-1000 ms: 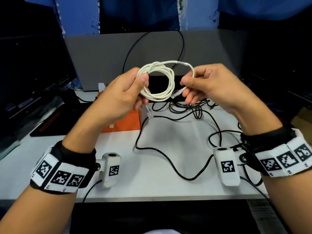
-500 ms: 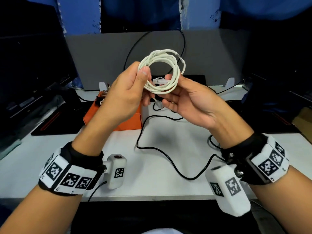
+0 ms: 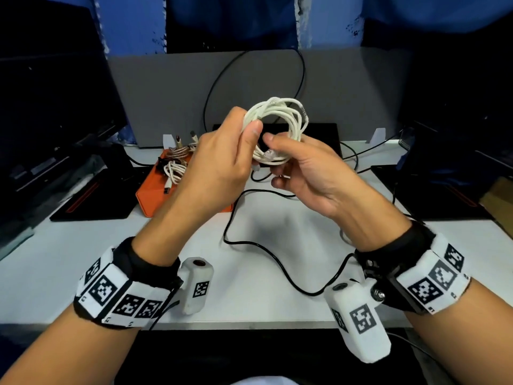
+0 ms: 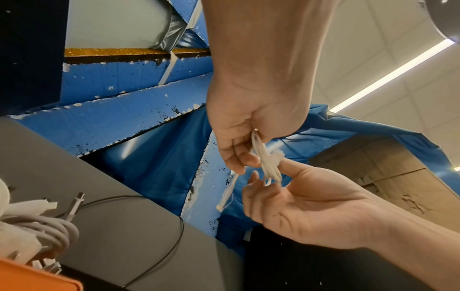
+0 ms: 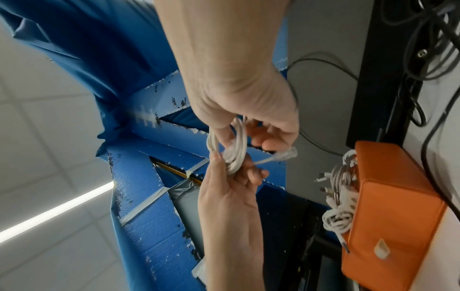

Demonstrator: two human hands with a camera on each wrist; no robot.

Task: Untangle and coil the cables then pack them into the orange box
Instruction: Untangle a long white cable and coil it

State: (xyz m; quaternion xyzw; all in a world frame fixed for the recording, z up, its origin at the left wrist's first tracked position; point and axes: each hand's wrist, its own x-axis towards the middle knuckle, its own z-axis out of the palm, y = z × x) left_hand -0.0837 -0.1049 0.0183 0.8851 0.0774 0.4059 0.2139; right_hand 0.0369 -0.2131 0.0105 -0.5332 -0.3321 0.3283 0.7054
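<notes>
Both hands clamp the white cable coil [image 3: 274, 132] above the table [image 3: 263, 245].
Left hand [image 3: 222, 159] pinches the loops, right hand [image 3: 302, 173] cups beneath — a loosened pinch could let the springy coil unwind, its connector [image 5: 288, 154] dangling free.

The left hand [image 3: 219, 165] covers the near corner of the orange box [image 3: 155, 194], so much of what lies inside is hidden. The white cable coil [image 3: 277, 129] is partly concealed where thumbs and fingers [image 3: 280, 141] close over its lower arc; how its clear plug end is tucked cannot be told. Right of the box, a black cable [image 3: 249, 243] on the tabletop [image 3: 249, 301] passes behind the right hand [image 3: 313, 179] and wrist. Both forearms are cut off by the lower edge.
</notes>
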